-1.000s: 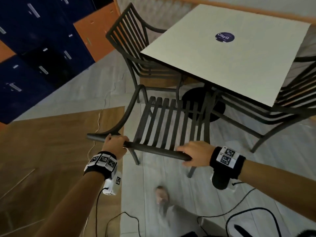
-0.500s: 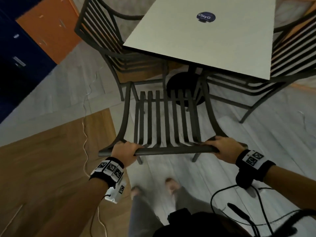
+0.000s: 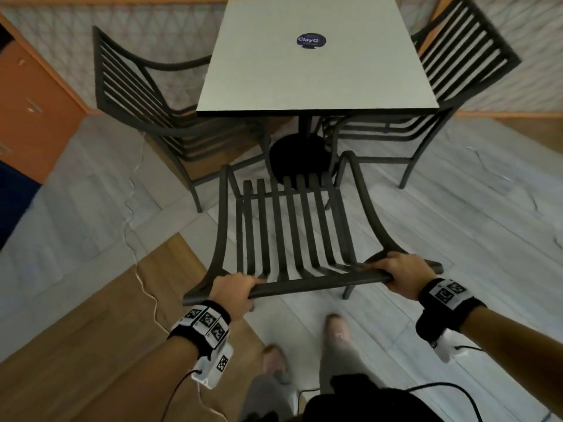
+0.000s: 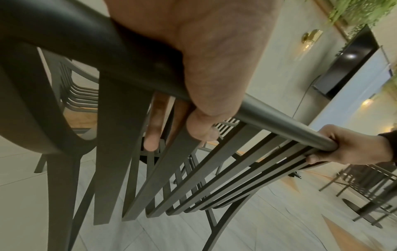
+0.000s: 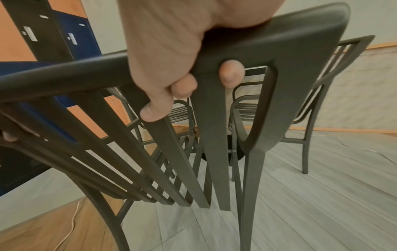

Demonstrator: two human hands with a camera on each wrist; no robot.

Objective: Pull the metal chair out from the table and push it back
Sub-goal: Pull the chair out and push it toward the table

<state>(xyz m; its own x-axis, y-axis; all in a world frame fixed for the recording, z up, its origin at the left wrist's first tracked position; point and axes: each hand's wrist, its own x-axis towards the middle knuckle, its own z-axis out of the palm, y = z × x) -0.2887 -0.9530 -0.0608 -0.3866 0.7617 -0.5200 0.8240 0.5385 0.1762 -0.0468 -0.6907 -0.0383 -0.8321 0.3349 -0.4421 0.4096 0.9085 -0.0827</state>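
A dark metal slatted chair stands clear of the square grey table, facing it squarely. My left hand grips the left end of the chair's top rail, and my right hand grips its right end. In the left wrist view my fingers curl round the rail between the back slats. Thumb and fingers wrap the rail's corner in the right wrist view. The chair's front edge lies near the table's round black base.
Two matching chairs flank the table, one on the left and one on the right. My feet stand just behind the held chair. Cables trail over the wood and grey plank floor. Orange and blue lockers line the left.
The chair has swung from an angled position to face the table squarely, and the table now sits straight ahead in view. Both hands kept their grip; the right one slid toward the rail's right end.
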